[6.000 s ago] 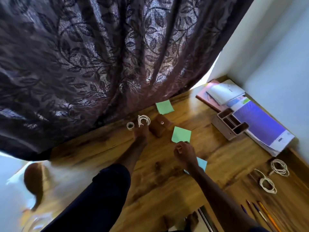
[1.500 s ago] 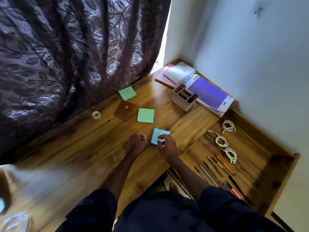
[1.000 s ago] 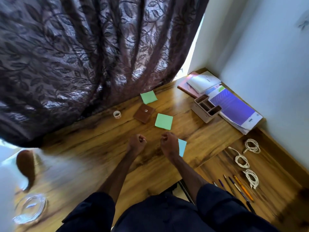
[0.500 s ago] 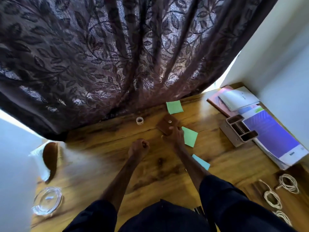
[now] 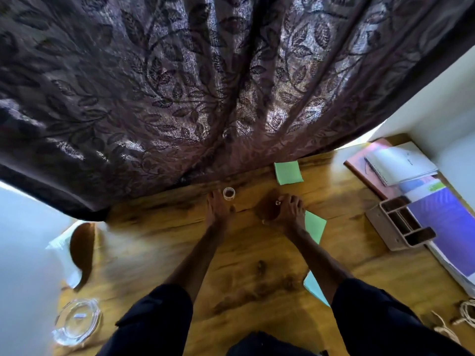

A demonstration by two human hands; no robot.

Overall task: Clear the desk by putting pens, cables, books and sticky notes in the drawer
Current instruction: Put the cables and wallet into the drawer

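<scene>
The step in hand looks like lifting the small brown case [image 5: 267,210] off the worktop [image 5: 159,242]. The right hand [image 5: 285,214] is bent over it, fingers on the far right edge and thumb at the near edge, so it appears to grip it. The left hand [image 5: 218,210] lies flat with straight fingers, holding nothing, just beside a little tape roll [image 5: 228,193]. To do this well, the right hand should get its fingertips under the case's edge before lifting. It should also lift straight up, because a green sticky note pad [image 5: 315,227] lies partly under that wrist and could be dragged along. A second green pad [image 5: 288,172] sits by the curtain [image 5: 231,86], and a blue pad [image 5: 314,287] shows beside the right forearm. The drawer [image 5: 469,335] is at the lower right corner and already holds coiled cables [image 5: 466,312], so each pad is best carried there flat. The books [image 5: 401,163] lie well apart at the right, beside a pen holder [image 5: 398,224].
</scene>
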